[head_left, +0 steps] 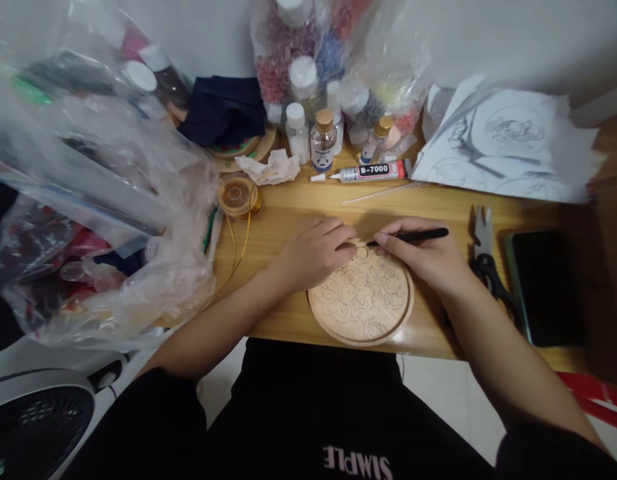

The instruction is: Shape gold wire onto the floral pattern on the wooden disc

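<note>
The right hand (428, 257) gripped a black tool (411, 236), its tip at the far edge of the carved wooden disc (361, 297) on the table (288, 213); the left hand (316, 252), fingers curled, rested on that rim, grasping nothing visible

- A wooden bench (438, 207) spans the scene, its near edge running left to right.
- A plain pale wall (513, 40) rises at the far side.
- Pale floor (438, 387) shows below the near edge.
- The light is dim and even.
</note>
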Tool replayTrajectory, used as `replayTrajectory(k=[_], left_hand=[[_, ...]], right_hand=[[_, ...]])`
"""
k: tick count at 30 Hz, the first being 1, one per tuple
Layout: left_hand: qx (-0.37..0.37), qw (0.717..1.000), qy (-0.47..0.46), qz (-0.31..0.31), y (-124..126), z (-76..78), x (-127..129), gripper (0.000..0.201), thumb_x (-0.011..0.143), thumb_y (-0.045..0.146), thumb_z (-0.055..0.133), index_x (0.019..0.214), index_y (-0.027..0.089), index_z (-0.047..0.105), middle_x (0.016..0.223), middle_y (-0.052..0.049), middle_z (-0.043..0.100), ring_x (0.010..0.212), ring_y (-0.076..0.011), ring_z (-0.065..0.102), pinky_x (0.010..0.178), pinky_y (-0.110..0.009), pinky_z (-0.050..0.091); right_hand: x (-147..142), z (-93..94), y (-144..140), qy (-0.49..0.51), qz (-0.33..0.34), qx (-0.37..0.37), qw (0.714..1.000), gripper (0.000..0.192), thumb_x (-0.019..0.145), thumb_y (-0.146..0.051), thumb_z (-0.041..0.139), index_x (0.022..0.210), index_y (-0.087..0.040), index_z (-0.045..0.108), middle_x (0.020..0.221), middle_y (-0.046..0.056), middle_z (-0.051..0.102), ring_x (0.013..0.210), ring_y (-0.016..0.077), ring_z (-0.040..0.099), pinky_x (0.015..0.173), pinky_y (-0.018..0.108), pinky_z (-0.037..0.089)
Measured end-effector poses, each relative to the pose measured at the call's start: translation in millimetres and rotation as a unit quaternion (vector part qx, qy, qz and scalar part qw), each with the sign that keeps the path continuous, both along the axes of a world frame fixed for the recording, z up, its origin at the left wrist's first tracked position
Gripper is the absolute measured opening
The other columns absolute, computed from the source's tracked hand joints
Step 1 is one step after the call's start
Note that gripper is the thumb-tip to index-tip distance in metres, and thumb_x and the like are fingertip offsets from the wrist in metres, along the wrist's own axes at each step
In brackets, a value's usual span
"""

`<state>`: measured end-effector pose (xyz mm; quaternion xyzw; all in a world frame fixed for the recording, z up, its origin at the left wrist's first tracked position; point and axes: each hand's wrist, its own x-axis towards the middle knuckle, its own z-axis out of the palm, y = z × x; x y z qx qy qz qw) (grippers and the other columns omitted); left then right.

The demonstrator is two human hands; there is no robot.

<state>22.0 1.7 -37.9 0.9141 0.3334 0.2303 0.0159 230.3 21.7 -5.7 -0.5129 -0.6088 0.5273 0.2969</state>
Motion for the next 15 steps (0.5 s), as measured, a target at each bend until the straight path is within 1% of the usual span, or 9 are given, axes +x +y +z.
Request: replayTrajectory(k=[6, 10, 15], left_hand=[[0.024, 1.000, 0.007, 0.006, 0.2, -1.5, 0.3, 0.019, 0.097, 0.020, 0.051, 0.085, 0.016, 0.065, 0.098, -0.003, 0.065, 0.090, -0.0173, 0.053, 0.078, -0.030, 0.042], [0.022, 1.000, 0.014, 0.003, 0.4, -2.1, -0.1, 0.019, 0.097, 0.020, 0.051, 0.086, 0.016, 0.066, 0.098, -0.004, 0.065, 0.090, -0.0173, 0.053, 0.078, -0.030, 0.042], [0.015, 0.999, 0.030, 0.007, 0.1, -1.8, -0.7, 0.023, 0.099, 0.021, 0.047, 0.088, 0.017, 0.067, 0.099, -0.005, 0.065, 0.092, -0.0174, 0.053, 0.079, -0.031, 0.041]], right_hand=[[0.3, -0.3, -0.5, 0.004, 0.001, 0.001, 1.000, 0.013, 0.075, -0.032, 0.071, 0.070, -0.020, 0.069, 0.063, -0.001, 0.065, 0.058, 0.0096, 0.057, 0.056, 0.024, 0.047], [0.1, 0.4, -0.5, 0.003, 0.001, -0.001, 1.000, 0.014, 0.075, -0.033, 0.072, 0.069, -0.020, 0.069, 0.063, -0.001, 0.065, 0.057, 0.0100, 0.056, 0.056, 0.024, 0.047], [0.4, 0.3, 0.4, -0.001, 0.001, 0.000, 1.000, 0.016, 0.074, -0.034, 0.072, 0.069, -0.020, 0.069, 0.063, 0.000, 0.065, 0.057, 0.0102, 0.057, 0.055, 0.024, 0.047]])
